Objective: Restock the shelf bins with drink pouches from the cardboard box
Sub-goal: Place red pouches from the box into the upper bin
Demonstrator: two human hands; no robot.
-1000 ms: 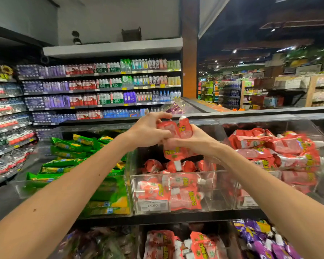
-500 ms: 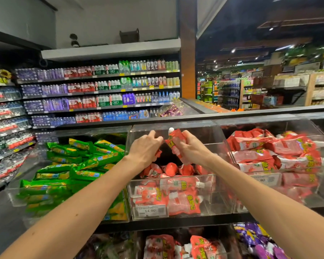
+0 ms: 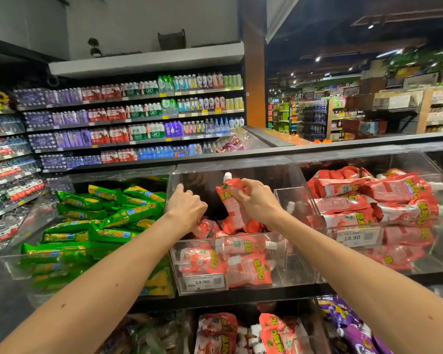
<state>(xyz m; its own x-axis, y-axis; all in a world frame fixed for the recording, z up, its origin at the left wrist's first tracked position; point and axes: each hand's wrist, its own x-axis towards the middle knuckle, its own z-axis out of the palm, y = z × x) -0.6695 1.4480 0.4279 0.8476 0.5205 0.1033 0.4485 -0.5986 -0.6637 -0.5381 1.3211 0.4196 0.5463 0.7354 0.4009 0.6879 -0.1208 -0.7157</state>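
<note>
Bg shelves (image 3: 138,120) w/ bottled water (image 3: 149,130), orange pillar (image 3: 253,72), ceiling lights (image 3: 317,58)

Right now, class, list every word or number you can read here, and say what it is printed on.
"14.90": middle bin's price tag.
"14.90": right bin's price tag.
Yellow print on the red pouches and green packs: blurred, unreadable.
Labels on the far-shelf bottles: too small.

We count three clear acrylic bins (image 3: 294,261), two white price labels (image 3: 202,281) (both 14.90), one upright red pouch (image 3: 232,200).
</note>
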